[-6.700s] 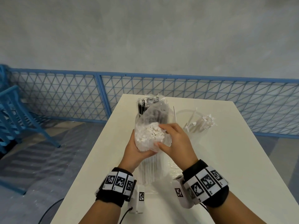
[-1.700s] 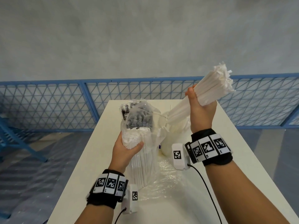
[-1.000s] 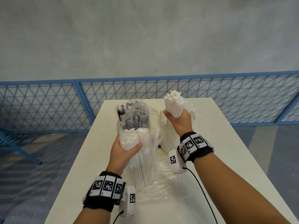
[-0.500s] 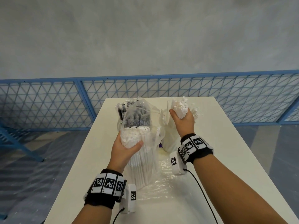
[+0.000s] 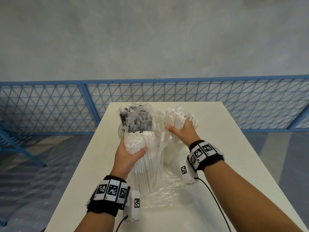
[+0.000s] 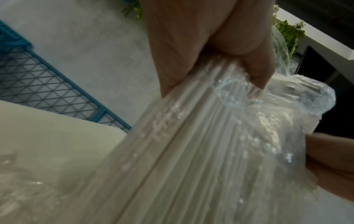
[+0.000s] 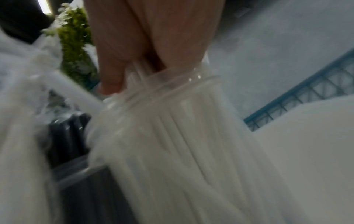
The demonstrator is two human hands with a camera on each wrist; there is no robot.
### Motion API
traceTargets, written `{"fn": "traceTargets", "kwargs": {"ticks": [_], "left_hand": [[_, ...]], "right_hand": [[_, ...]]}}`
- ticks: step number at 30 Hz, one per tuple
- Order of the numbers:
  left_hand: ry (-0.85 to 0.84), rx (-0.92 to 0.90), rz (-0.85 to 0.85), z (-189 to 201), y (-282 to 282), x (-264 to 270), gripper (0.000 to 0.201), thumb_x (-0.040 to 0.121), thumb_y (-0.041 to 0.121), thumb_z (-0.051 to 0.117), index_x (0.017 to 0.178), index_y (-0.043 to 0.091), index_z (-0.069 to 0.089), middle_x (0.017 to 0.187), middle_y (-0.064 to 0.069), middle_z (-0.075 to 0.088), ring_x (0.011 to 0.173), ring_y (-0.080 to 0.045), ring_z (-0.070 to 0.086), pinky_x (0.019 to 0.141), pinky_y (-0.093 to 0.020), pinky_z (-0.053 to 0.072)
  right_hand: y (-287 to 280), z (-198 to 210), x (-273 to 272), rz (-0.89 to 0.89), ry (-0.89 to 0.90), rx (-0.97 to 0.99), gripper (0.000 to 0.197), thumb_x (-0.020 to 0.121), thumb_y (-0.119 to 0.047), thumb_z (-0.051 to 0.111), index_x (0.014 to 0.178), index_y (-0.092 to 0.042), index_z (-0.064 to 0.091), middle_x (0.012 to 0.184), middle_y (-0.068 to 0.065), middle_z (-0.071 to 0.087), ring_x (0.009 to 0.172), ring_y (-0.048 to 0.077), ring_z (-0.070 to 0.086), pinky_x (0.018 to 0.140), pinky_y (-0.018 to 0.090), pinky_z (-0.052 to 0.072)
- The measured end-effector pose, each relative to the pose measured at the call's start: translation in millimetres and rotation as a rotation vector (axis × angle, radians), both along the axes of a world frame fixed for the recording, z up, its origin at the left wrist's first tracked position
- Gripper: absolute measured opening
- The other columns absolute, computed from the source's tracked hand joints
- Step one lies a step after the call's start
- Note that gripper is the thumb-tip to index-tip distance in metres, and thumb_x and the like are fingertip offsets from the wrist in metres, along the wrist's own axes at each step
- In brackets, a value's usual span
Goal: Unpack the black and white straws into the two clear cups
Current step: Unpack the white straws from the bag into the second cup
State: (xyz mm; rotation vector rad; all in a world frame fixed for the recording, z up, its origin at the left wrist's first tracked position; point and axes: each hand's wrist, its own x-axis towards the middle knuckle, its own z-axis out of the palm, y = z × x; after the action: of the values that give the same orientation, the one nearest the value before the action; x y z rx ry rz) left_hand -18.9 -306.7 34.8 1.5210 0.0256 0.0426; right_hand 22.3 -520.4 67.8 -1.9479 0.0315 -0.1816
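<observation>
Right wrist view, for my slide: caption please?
Right hand lowers white straws into a clear cup on the table.

White straws [image 5: 175, 122]; seemingly black straws [image 5: 140, 122]

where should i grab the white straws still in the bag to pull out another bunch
Take them near their top ends, coming from above. The white straws stand upright in the plastic bag, whose open mouth faces up, and the left hand already grips the bundle high up. The right hand is busy with straws at the cup, so free it first.
</observation>
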Motion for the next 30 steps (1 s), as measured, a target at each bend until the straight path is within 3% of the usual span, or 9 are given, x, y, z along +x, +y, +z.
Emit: {"fn": "traceTargets", "kwargs": {"ticks": [2,4,7,9,12,15,19,25,30], "left_hand": [[-0.006,-0.003,0.007,1,1,-1,0.061,0.071,0.002,0.078,0.125,0.018,0.054,0.117,-0.003,0.066,0.11,-0.016,0.062,0.099,-0.04,0.048],[-0.015,-0.007,0.008,1,3,-2,0.06,0.072,0.001,0.077,0.123,0.02,0.054,0.117,-0.002,0.066,0.11,-0.016,0.062,0.098,-0.038,0.049],[-0.016,-0.015,0.0,0,3,-4,0.061,0.072,0.001,0.077,0.124,0.02,0.053,0.117,-0.002,0.065,0.111,-0.017,0.062,0.097,-0.036,0.049],[-0.014,-0.012,-0.008,-1,3,-5,0.063,0.071,0.003,0.079,0.126,0.019,0.052,0.118,-0.002,0.065,0.111,-0.016,0.062,0.098,-0.039,0.049],[-0.004,-0.015,-0.01,-2,5,-7,0.07,0.062,0.018,0.084,0.125,0.021,0.053,0.117,-0.001,0.066,0.111,-0.015,0.062,0.1,-0.043,0.048],[-0.009,-0.031,-0.014,-1,8,-8,0.079,0.052,0.032,0.085,0.125,0.022,0.054,0.118,-0.001,0.067,0.112,-0.015,0.062,0.101,-0.044,0.047],[-0.028,-0.041,-0.045,-1,8,-10,0.078,0.059,0.02,0.089,0.128,0.019,0.052,0.12,-0.002,0.066,0.114,-0.016,0.061,0.099,-0.041,0.049],[-0.062,-0.018,-0.157,0,13,-11,0.071,0.067,-0.004,0.078,0.128,0.017,0.049,0.114,0.003,0.067,0.108,-0.009,0.064,0.085,-0.021,0.053],[-0.031,0.021,-0.221,-3,23,-8,0.061,0.063,0.002,0.081,0.116,0.021,0.056,0.113,0.001,0.068,0.106,-0.011,0.065,0.085,-0.021,0.052]], "right_hand": [[8,3,-4,-0.046,-0.198,0.046,0.06,0.074,-0.026,0.076,0.124,-0.023,0.042,0.126,-0.003,0.053,0.115,0.011,0.051,0.097,0.022,0.044],[16,9,-7,-0.058,-0.337,0.077,0.052,0.081,-0.016,0.068,0.123,-0.03,0.041,0.115,-0.009,0.053,0.106,0.006,0.053,0.09,0.015,0.044],[27,8,-9,-0.085,-0.359,-0.085,0.025,0.094,-0.011,0.047,0.118,-0.013,0.055,0.105,-0.006,0.055,0.097,0.011,0.053,0.088,0.024,0.045],[29,4,-10,-0.098,-0.324,-0.127,0.024,0.096,-0.012,0.043,0.114,-0.007,0.058,0.104,-0.005,0.054,0.099,0.013,0.052,0.091,0.025,0.043],[31,13,-23,-0.2,-0.55,-0.18,0.03,0.093,-0.024,0.047,0.118,-0.01,0.054,0.114,-0.007,0.047,0.106,0.008,0.045,0.097,0.018,0.037],[42,21,-47,-0.163,-0.723,-0.117,0.02,0.089,-0.02,0.05,0.104,-0.009,0.059,0.099,-0.004,0.053,0.088,0.001,0.048,0.081,0.008,0.038],[52,-1,-60,0.061,-0.487,-0.236,0.023,0.087,-0.025,0.06,0.107,-0.014,0.061,0.098,-0.003,0.058,0.085,0.006,0.055,0.078,0.008,0.041],[50,-9,-56,0.173,-0.239,-0.148,0.042,0.079,-0.016,0.071,0.119,-0.015,0.059,0.11,-0.001,0.062,0.094,0.008,0.06,0.079,0.003,0.043],[57,0,-53,0.295,-0.211,-0.12,0.055,0.075,-0.019,0.075,0.126,-0.021,0.054,0.117,-0.012,0.057,0.103,0.001,0.055,0.082,0.002,0.042]]}}
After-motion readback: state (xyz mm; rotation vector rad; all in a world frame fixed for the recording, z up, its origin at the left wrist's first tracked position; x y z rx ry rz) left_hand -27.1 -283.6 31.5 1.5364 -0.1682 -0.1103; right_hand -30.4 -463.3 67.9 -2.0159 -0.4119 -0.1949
